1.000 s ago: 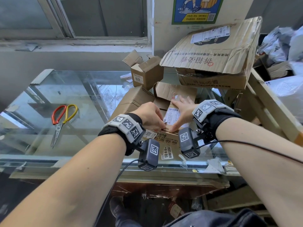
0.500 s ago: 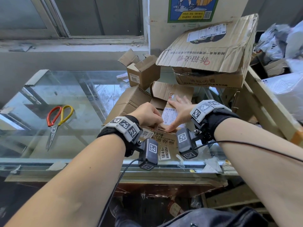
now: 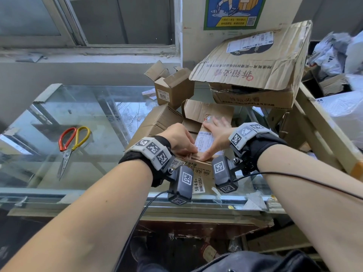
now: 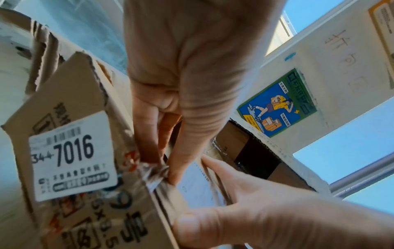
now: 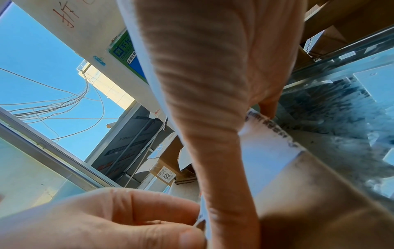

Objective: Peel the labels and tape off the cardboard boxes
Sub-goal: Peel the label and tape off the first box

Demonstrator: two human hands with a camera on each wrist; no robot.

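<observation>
Left hand (image 3: pixel 181 139): fingers curled, thumb and forefinger pinching a crumpled strip of clear tape (image 4: pixel 156 173) at the near top edge of the cardboard box (image 3: pixel 198 167). Right hand (image 3: pixel 216 138): fingers straight and spread, lying flat on the box top, partly over the white shipping label (image 3: pixel 204 141), with the thumb along the near edge; it grips nothing and appears to brace the box. The box sits on the glass table (image 3: pixel 78 118) at its near right, its front face carrying a label marked 7016 (image 4: pixel 72 156) and a second one below it, partly hidden behind the wrist cameras. Step in hand, by my reading: lifting the tape off the top seam; the labels are all still stuck on. The left wrist view is blurred at the pinch, so whether the strip is partly free or only bunched cannot be settled. Next move calls for a steady pull along the seam while the right hand bears down, then a fingernail under a corner of the shipping label. Further out: scissors (image 3: pixel 70 146) lie well apart to the left; a small box labelled 1010 (image 3: pixel 173 89) and a large crushed box (image 3: pixel 255 75) stand on the far side.
</observation>
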